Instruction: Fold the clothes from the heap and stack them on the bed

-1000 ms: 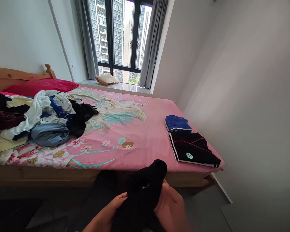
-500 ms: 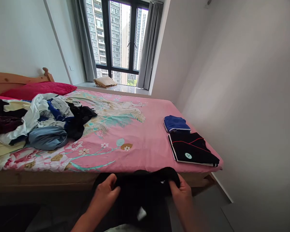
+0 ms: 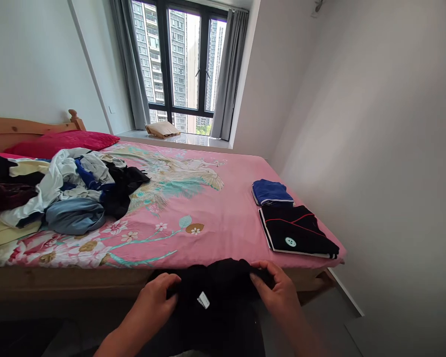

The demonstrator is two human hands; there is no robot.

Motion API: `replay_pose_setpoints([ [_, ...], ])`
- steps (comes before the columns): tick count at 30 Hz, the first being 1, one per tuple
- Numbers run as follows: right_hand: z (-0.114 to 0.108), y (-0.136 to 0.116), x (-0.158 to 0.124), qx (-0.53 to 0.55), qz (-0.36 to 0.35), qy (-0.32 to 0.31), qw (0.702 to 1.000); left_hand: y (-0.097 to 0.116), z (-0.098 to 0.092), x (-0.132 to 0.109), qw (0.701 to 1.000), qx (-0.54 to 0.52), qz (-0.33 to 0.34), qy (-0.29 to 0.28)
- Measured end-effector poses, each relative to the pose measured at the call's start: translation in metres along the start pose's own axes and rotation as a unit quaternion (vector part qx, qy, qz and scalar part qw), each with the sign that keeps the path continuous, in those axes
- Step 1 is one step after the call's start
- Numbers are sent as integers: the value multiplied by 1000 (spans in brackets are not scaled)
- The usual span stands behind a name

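A black garment (image 3: 223, 280) with a white label (image 3: 203, 300) hangs between my hands at the near edge of the bed. Its lower part merges with dark clothing below, so I cannot tell what kind of garment it is. My left hand (image 3: 158, 300) pinches its left side between thumb and fingers. On the other side, my right hand (image 3: 277, 287) grips the right end, thumb toward me. Beyond my right hand lies a folded black garment (image 3: 299, 230) with red lines and a round pale badge, and behind that a folded blue stack (image 3: 271, 192).
A heap of mixed clothes (image 3: 74, 188) covers the left of the bed, before a red pillow (image 3: 67, 141). The pink floral bedsheet (image 3: 223, 218) stretches between heap and folded stacks. A beige folded item (image 3: 162, 129) sits on the window ledge. A wall rises at right.
The black garment has shifted, and its white label now shows higher and more clearly. My left hand has moved slightly left and my right hand slightly up. The view tilts up a little.
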State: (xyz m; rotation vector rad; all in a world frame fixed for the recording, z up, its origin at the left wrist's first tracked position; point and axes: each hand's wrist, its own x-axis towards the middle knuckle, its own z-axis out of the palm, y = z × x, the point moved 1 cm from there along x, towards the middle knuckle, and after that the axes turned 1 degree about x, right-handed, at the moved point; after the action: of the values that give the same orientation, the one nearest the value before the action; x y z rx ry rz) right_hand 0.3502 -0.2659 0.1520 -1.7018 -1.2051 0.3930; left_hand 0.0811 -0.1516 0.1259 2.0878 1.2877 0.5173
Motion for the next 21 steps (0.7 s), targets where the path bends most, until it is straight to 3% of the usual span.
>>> replay_pose_setpoints([
  [4, 2, -10, 3, -23, -25, 56, 998, 17, -7, -3, 995, -33, 7, 97],
  [7, 6, -22, 5, -37, -52, 5, 998, 32, -16, -2, 998, -10, 15, 60],
  [9, 8, -30, 6, -47, -57, -30, 997, 39, -24, -1, 997, 14, 11, 74],
  [11, 6, -36, 8, -28, -53, -26, 998, 43, -34, -1, 994, 1, 17, 111],
  [14, 3, -40, 11, -20, -67, -38, 997, 40, -50, 1, 995, 17, 37, 92],
  [18, -2, -43, 17, -56, -92, -6, 994, 36, -78, 5, 989, 20, -8, 145],
  [21, -7, -50, 25, -84, -120, -9, 989, 45, -95, 10, 991, 16, 26, 128],
])
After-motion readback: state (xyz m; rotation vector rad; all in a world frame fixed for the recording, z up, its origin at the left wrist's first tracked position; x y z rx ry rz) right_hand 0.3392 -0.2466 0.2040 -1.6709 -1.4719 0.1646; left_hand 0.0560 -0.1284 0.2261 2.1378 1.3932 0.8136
